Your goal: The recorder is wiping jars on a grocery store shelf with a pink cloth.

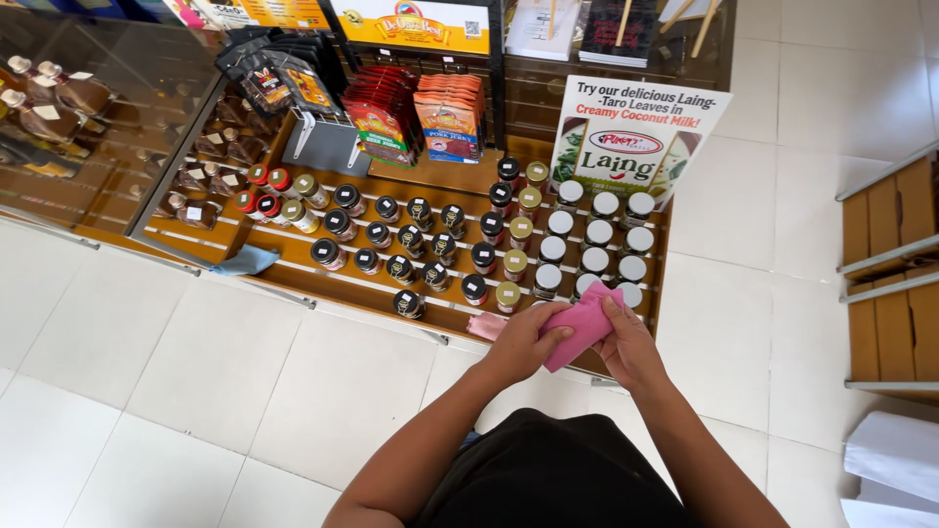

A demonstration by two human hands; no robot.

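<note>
Both hands, left hand [525, 342] and right hand [626, 344], pinching pink cloth [579, 326] beside white-lidded jars [597, 259].

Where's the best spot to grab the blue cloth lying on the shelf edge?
Probably pinch the blue cloth at its bunched middle, coming from above on the floor side: it lies flat and limp on the front rail, with jars close behind.

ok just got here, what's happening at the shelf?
A person stands over a low wooden display shelf of small jars, holding a pink cloth in both hands. The left hand grips the cloth's lower end; the right hand pinches its upper end with the fingers. The cloth is just above the front corner, beside the white-lidded jars. Black-lidded jars fill the middle rows. A blue cloth lies on the shelf's left edge.
</note>
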